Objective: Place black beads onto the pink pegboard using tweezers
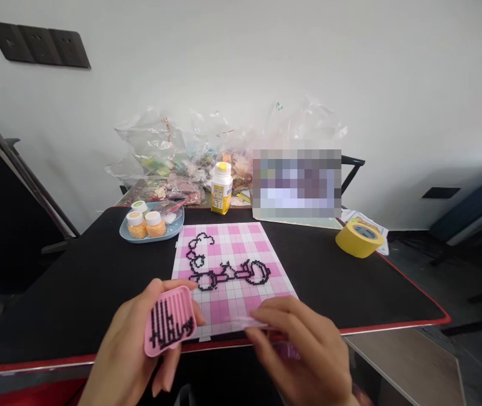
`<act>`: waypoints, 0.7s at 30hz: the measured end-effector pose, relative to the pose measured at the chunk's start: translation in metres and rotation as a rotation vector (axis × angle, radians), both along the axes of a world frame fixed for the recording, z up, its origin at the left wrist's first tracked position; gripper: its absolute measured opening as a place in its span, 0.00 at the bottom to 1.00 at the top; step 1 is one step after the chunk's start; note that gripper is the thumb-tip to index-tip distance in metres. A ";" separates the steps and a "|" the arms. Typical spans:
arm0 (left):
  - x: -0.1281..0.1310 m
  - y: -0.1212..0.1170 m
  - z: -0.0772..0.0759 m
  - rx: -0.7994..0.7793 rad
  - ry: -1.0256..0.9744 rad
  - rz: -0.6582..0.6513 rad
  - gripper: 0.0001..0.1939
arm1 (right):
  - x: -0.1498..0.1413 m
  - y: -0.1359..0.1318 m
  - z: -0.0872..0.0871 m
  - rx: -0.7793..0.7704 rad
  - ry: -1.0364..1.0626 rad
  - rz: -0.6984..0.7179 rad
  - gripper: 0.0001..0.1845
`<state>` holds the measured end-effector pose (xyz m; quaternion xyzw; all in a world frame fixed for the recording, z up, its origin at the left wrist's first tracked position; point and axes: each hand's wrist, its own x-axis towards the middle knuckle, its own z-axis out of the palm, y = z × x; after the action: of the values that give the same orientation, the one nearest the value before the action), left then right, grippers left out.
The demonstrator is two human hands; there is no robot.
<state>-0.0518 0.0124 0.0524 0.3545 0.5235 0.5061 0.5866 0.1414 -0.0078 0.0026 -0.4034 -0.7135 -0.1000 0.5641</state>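
The grip of the left hand (133,321) curls round a pink ribbed plastic tray (179,303), small black beads (163,334) clustered in its grooves. The right hand (306,341) pinches a thin, pale translucent tool (256,323), partly blurred, near the close edge of a pink-and-white checked board (224,311). The board lies on the black worktop (309,270), bearing a black beaded outline (224,276).
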 end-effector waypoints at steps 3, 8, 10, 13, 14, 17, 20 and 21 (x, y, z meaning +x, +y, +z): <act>0.008 -0.008 -0.002 -0.003 -0.010 -0.045 0.31 | -0.017 -0.007 0.004 -0.018 0.005 0.011 0.10; 0.011 -0.012 -0.006 -0.025 0.026 -0.066 0.33 | -0.016 -0.006 0.011 -0.019 -0.096 0.053 0.10; 0.011 -0.011 -0.007 -0.041 0.021 -0.092 0.32 | -0.013 -0.005 0.012 -0.021 -0.098 0.053 0.09; 0.012 -0.011 -0.008 -0.060 0.013 -0.108 0.31 | -0.013 -0.005 0.012 -0.024 -0.105 0.052 0.09; 0.013 -0.011 -0.008 -0.064 0.014 -0.106 0.30 | -0.013 -0.005 0.012 -0.024 -0.106 0.052 0.09; 0.014 -0.012 -0.008 -0.065 0.014 -0.104 0.28 | -0.015 -0.005 0.012 -0.024 -0.098 0.055 0.09; 0.015 -0.012 -0.009 -0.070 0.015 -0.115 0.28 | -0.015 -0.005 0.012 -0.021 -0.097 0.065 0.09; 0.015 -0.012 -0.009 -0.071 0.016 -0.118 0.28 | -0.015 -0.005 0.012 -0.021 -0.098 0.065 0.09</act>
<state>-0.0369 0.0001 0.0436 0.3676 0.5240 0.4488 0.6236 0.1269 -0.0126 0.0144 -0.3804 -0.7541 -0.0939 0.5271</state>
